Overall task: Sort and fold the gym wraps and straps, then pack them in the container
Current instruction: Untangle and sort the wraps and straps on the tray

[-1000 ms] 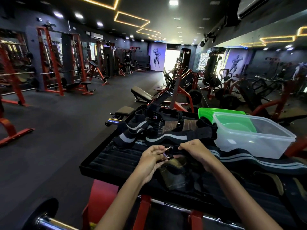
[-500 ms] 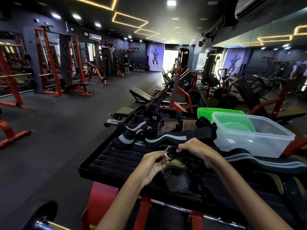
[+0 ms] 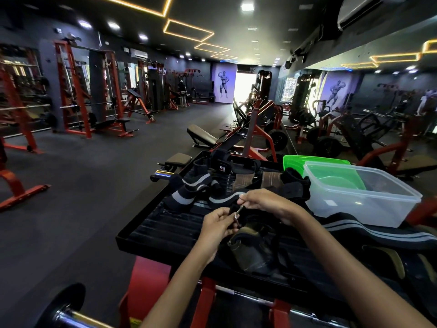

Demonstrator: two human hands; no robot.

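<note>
Now the metal ring (image 3: 237, 216) stands almost edge-on between the two hands, where a second ago it lay flatter and showed its loop. The left hand (image 3: 218, 227) has its fingers (image 3: 230, 227) curled round the ring's lower end, and the right hand (image 3: 264, 202) pinches the black strap (image 3: 248, 235) just above it; both have risen slightly off the bench (image 3: 165, 233). That turn suggests the strap end is being fed through or pulled out of the ring (which of the two cannot be told from here), so this piece is probably still being straightened, not yet folded. Its padded part hangs below the hands and rests on the bench.

Behind the hands the striped wraps (image 3: 196, 190) and the brown pads (image 3: 243, 183) lie where they were, unsorted in a loose heap. The clear container (image 3: 359, 197) sits to the right on the bench, with the green lid (image 3: 314, 162) behind it, and nothing packed in it that I can see. Most of the task looks still ahead.
</note>
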